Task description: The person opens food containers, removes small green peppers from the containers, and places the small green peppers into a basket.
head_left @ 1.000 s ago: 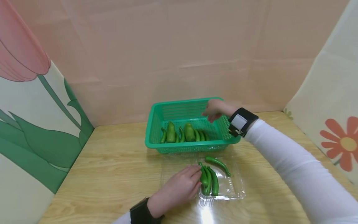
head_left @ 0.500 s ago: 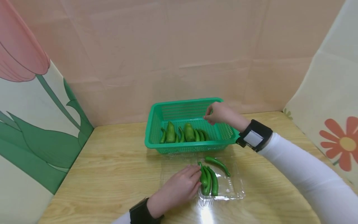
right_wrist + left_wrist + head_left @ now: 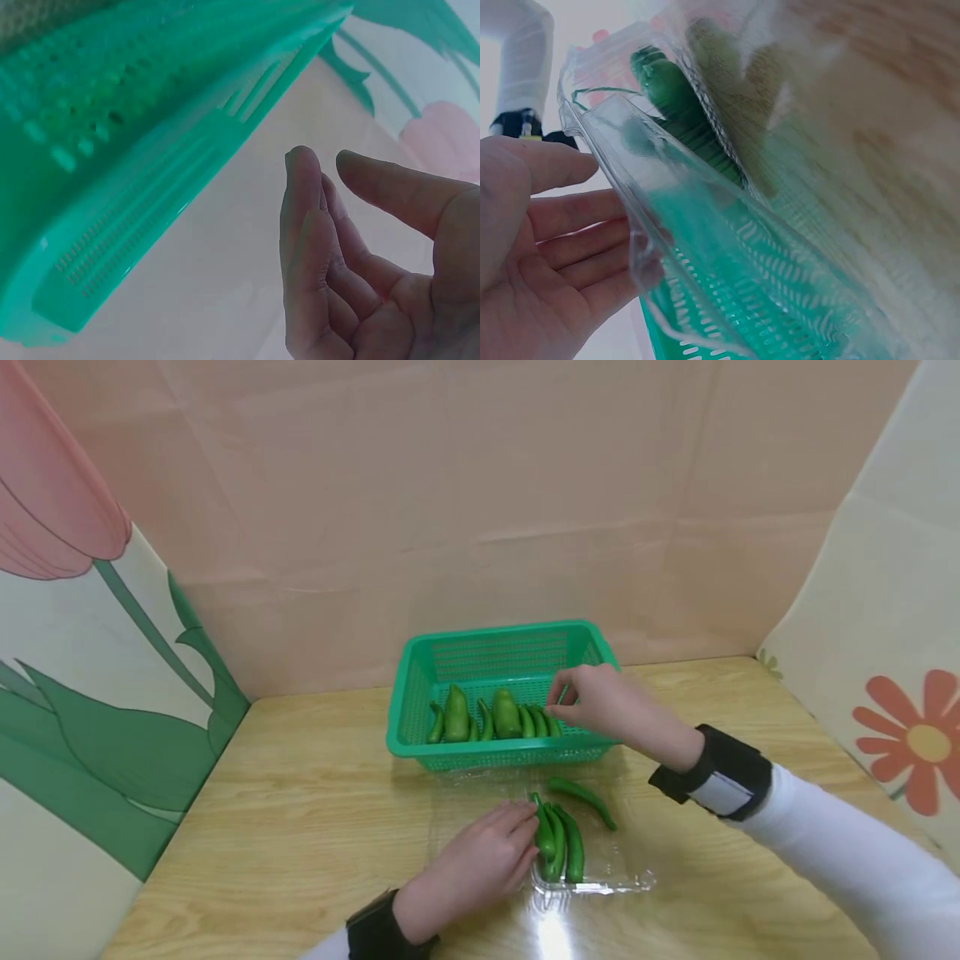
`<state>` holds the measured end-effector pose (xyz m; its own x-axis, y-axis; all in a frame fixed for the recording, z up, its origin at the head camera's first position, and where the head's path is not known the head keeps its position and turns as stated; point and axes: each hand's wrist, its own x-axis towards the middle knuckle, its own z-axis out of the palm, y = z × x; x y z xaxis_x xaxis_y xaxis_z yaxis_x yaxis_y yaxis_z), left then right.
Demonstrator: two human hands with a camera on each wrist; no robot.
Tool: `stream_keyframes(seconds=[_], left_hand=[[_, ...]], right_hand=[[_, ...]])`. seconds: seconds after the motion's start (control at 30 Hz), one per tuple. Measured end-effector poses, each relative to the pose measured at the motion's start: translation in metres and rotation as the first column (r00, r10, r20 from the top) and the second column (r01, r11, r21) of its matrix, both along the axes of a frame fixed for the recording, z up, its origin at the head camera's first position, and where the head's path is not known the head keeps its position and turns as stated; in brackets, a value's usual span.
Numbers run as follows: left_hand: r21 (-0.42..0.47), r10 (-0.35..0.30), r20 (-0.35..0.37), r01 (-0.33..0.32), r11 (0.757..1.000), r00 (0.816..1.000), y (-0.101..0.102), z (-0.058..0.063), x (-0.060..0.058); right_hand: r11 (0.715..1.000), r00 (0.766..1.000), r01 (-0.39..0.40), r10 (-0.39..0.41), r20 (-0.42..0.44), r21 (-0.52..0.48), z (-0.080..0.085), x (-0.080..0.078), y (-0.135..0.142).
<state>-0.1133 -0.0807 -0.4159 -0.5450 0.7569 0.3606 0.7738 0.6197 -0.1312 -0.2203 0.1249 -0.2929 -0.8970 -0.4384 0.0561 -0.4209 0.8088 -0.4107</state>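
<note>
My left hand (image 3: 480,860) lies along a clear plastic box (image 3: 637,883), its fingers nearly straight and touching the box's side wall (image 3: 682,161). Right by the fingertips, several green chili peppers (image 3: 574,847) lie side by side in the box; another curved pepper (image 3: 583,795) lies apart, further back. My right hand (image 3: 615,706) hovers over the right front edge of a green plastic basket (image 3: 495,749). In the right wrist view its thumb and fingers stand apart, holding nothing. Inside the basket, two plump green vegetables (image 3: 456,718) stand among several slim chili peppers (image 3: 487,720).
The basket and box stand one behind the other on a wood-grain table (image 3: 315,793). A plain pinkish sheet (image 3: 420,527) hangs behind. Flower-printed panels (image 3: 97,727) flank the table on both sides.
My right hand has drawn back from the basket's right rear towards its right front edge and lower. My left hand and the peppers in the box stay where they were.
</note>
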Motion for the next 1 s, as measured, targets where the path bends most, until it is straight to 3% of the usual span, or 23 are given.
stream_keyframes(seconds=[0.17, 0.43, 0.67, 1.0], left_hand=[[0.001, -0.010, -0.014, 0.010, 1.000, 1.000, 0.000, -0.002, -0.001], [0.001, -0.006, -0.002, 0.006, 1.000, 1.000, -0.001, -0.002, 0.000], [-0.005, 0.008, 0.025, -0.008, 1.000, 1.000, -0.001, 0.000, 0.001], [-0.005, 0.012, 0.018, -0.012, 1.000, 1.000, 0.000, -0.001, 0.000]], right_hand=[[1.000, 0.999, -0.025, 0.025, -0.040, 0.007, -0.009, 0.018, 0.000], [0.998, 0.998, -0.063, 0.063, 0.019, 0.016, -0.030, 0.041, 0.003], [0.994, 0.995, -0.101, 0.100, 0.025, 0.033, -0.053, 0.049, 0.008], [0.994, 0.995, -0.080, 0.075, 0.068, 0.079, -0.073, 0.056, 0.012]])
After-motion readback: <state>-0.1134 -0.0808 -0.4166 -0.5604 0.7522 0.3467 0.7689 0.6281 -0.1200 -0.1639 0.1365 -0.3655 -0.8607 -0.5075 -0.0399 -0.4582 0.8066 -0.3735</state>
